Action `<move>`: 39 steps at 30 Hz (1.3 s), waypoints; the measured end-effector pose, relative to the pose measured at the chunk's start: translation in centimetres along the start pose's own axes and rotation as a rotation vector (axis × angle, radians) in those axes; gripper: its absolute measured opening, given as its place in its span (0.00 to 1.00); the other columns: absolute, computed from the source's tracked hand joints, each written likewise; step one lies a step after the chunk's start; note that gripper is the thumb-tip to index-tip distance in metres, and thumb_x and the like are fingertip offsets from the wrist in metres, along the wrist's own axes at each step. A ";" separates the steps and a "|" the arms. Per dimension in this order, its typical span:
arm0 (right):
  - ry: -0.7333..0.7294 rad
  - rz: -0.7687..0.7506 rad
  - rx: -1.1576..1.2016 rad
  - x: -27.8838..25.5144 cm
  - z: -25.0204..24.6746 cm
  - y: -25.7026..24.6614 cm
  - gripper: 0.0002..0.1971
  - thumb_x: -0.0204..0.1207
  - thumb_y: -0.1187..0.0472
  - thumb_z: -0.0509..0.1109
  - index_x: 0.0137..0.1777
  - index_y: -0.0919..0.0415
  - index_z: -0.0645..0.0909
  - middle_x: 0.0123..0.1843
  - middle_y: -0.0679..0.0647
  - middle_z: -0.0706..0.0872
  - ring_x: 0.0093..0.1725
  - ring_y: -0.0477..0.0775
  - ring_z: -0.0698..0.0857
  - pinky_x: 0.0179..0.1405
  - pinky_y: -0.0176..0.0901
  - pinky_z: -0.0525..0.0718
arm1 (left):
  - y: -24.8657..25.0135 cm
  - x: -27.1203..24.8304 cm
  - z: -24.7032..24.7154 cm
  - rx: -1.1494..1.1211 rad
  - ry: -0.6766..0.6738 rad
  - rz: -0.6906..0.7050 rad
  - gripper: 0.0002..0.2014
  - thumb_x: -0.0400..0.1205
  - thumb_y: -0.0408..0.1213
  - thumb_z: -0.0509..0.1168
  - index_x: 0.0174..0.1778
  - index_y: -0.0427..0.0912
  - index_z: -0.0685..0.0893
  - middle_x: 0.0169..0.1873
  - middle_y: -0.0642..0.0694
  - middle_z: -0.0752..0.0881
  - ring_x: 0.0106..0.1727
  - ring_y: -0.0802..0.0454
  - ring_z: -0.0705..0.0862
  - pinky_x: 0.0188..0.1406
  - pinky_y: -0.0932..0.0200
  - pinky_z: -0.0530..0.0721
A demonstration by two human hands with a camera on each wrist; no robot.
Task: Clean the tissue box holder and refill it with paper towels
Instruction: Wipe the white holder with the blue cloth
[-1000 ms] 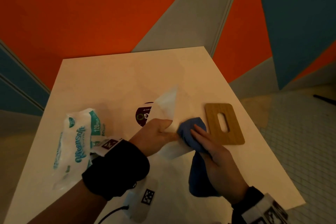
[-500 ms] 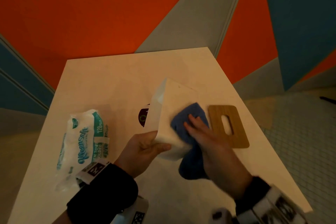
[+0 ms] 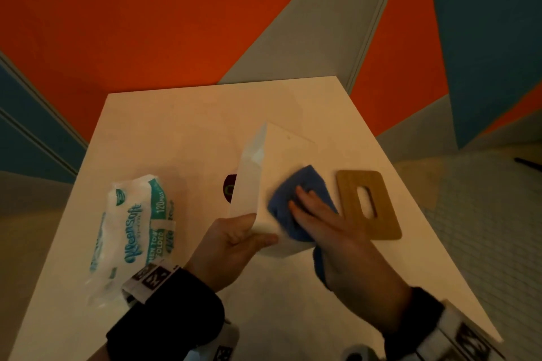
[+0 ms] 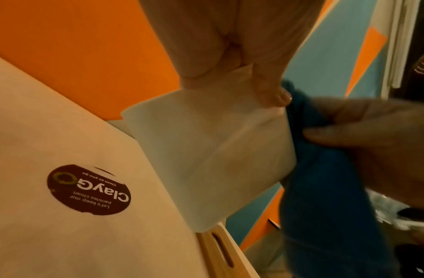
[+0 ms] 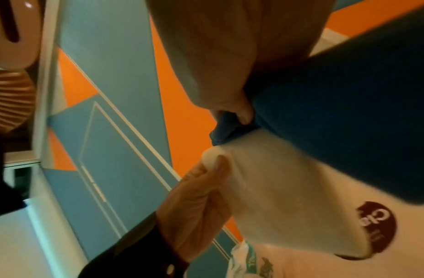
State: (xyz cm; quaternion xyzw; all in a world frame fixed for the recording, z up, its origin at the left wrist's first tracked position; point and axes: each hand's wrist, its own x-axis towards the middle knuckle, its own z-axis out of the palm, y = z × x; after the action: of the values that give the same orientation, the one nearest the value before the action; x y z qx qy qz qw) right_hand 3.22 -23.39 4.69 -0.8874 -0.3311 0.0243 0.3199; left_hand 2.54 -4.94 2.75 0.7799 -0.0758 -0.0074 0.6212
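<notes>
The head view looks down over the white table (image 3: 181, 132), while both wrist views sit close — one along each hand — sharing the white holder (image 4: 206, 150) and round sticker (image 5: 375, 227).

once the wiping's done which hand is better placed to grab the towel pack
Left, probably. The white-and-teal paper towel pack lies beside the left hand, which only grips the white box holder. The right hand presses the blue cloth, farther away.
</notes>
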 end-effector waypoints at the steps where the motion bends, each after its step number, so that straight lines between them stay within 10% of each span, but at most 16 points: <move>1: -0.012 -0.028 0.036 0.4 0.1 -0.3 0.31 0.72 0.73 0.53 0.75 0.54 0.59 0.77 0.45 0.58 0.77 0.35 0.47 0.73 0.16 0.39 | -0.1 -0.1 0.1 0.012 -0.018 0.007 0.05 0.62 0.52 0.68 0.28 0.58 0.87 0.27 0.75 0.86 0.33 0.77 0.81 0.36 0.80 0.77; 6: -0.017 0.183 0.047 6.0 -3.2 1.7 0.26 0.82 0.73 0.54 0.78 0.57 0.57 0.82 0.48 0.52 0.82 0.48 0.49 0.79 0.35 0.44 | 0.8 -0.3 0.6 0.083 -0.087 0.042 0.04 0.67 0.47 0.69 0.30 0.64 0.83 0.28 0.78 0.84 0.34 0.80 0.81 0.33 0.83 0.74; 11: -0.005 0.075 0.023 3.4 -2.1 0.4 0.29 0.79 0.74 0.53 0.78 0.56 0.57 0.79 0.44 0.52 0.79 0.40 0.46 0.78 0.25 0.40 | 0.8 -0.8 0.8 0.105 -0.090 0.069 0.12 0.59 0.65 0.64 0.34 0.70 0.85 0.31 0.85 0.81 0.37 0.83 0.80 0.36 0.85 0.73; 15: -0.069 -0.011 0.218 3.4 -0.4 -0.3 0.32 0.76 0.45 0.59 0.75 0.52 0.50 0.76 0.39 0.48 0.77 0.36 0.45 0.82 0.35 0.44 | 0.8 -0.6 0.7 0.038 -0.064 0.082 0.09 0.62 0.60 0.66 0.36 0.79 0.81 0.36 0.81 0.84 0.41 0.80 0.82 0.39 0.83 0.76; 18: -0.004 0.102 0.117 6.5 -2.1 1.2 0.25 0.82 0.64 0.57 0.78 0.61 0.57 0.82 0.52 0.50 0.81 0.50 0.49 0.83 0.46 0.46 | 0.8 -0.3 0.6 0.058 -0.019 0.086 0.12 0.63 0.54 0.62 0.37 0.82 0.79 0.36 0.84 0.83 0.42 0.81 0.82 0.40 0.83 0.76; 24: 0.075 0.291 0.083 4.5 -3.4 2.1 0.26 0.80 0.76 0.53 0.77 0.60 0.62 0.82 0.53 0.58 0.82 0.54 0.55 0.75 0.28 0.49 | 0.2 -0.6 1.1 0.102 0.063 0.129 0.19 0.64 0.54 0.62 0.51 0.62 0.79 0.37 0.91 0.78 0.45 0.86 0.79 0.43 0.87 0.74; 28: 0.089 0.161 0.121 0.2 -1.0 -0.4 0.27 0.75 0.67 0.50 0.75 0.57 0.60 0.76 0.44 0.55 0.75 0.31 0.46 0.63 0.07 0.37 | 0.3 0.0 0.5 0.000 0.065 0.064 0.17 0.61 0.54 0.64 0.47 0.67 0.82 0.38 0.85 0.82 0.45 0.81 0.82 0.44 0.83 0.77; 32: 0.170 0.187 0.114 -1.2 -0.4 0.1 0.28 0.74 0.66 0.54 0.75 0.52 0.57 0.78 0.43 0.54 0.74 0.34 0.44 0.65 0.09 0.32 | 2.1 1.1 0.7 -0.281 0.023 0.008 0.08 0.64 0.53 0.66 0.36 0.71 0.87 0.43 0.77 0.87 0.47 0.76 0.83 0.42 0.81 0.79; 35: 0.237 0.150 0.028 -1.8 0.8 0.7 0.26 0.78 0.62 0.55 0.77 0.55 0.62 0.79 0.47 0.61 0.77 0.45 0.52 0.69 0.15 0.33 | 2.9 1.9 1.7 -0.410 0.089 -0.095 0.09 0.65 0.43 0.69 0.18 0.52 0.84 0.18 0.61 0.84 0.26 0.68 0.80 0.26 0.75 0.78; 39: 0.230 0.165 0.069 -2.6 2.5 1.7 0.32 0.78 0.62 0.57 0.77 0.37 0.50 0.78 0.20 0.41 0.80 0.46 0.47 0.72 0.22 0.31 | 2.8 2.4 1.9 -0.492 0.015 -0.192 0.16 0.70 0.18 0.65 0.28 0.40 0.68 0.15 0.52 0.81 0.19 0.65 0.77 0.19 0.73 0.75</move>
State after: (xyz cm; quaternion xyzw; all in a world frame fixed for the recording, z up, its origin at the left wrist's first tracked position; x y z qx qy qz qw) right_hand 1.56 -24.56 1.21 -0.8970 -0.2172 -0.0403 0.3828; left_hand 4.40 -7.73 5.24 0.6088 0.0073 -0.0785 0.7894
